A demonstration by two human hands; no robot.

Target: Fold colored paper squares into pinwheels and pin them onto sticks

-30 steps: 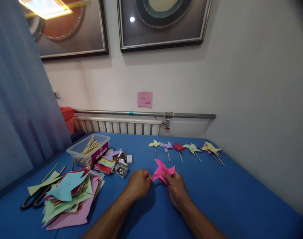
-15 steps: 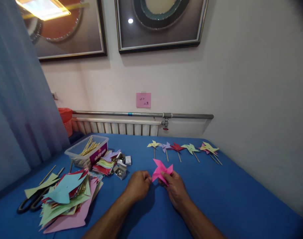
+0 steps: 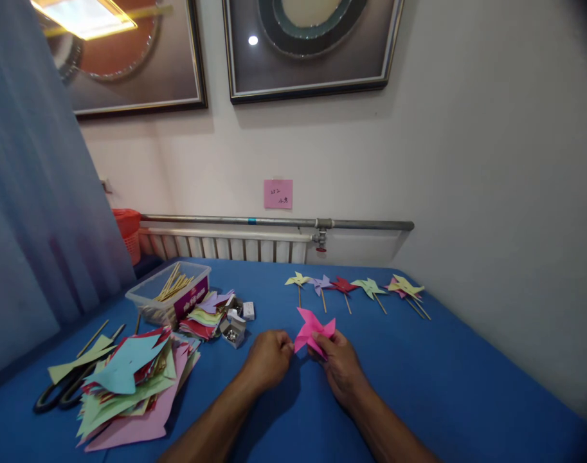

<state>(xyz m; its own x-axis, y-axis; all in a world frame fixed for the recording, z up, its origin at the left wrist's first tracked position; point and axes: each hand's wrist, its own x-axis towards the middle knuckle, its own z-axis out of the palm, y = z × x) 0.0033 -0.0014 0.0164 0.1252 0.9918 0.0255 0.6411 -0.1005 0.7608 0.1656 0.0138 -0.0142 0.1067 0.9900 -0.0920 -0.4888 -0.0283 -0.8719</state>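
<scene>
Two bare hands work at the middle of the blue table point(image 3: 467, 386). The right hand point(image 3: 339, 363) has its fingers closed on the lower right edge of the pink paper pinwheel point(image 3: 312, 331), thumb on top of the paper. The left hand point(image 3: 269, 357) is curled into a loose fist, its fingertips pinched at the left point of the pinwheel; whether a pin or other part sits between them cannot be told. The pinwheel is held just above the table surface, between both hands.

Beyond the pinwheel, near the far table edge, lies a row of finished pinwheels on sticks point(image 3: 355, 289). Left of the pinwheel sit small boxes of pins point(image 3: 235, 328), a stack of coloured paper squares point(image 3: 204, 315), and a clear tub of wooden sticks point(image 3: 170, 296). Further left lie a heap of cut paper point(image 3: 129, 386) and scissors point(image 3: 56, 392).
</scene>
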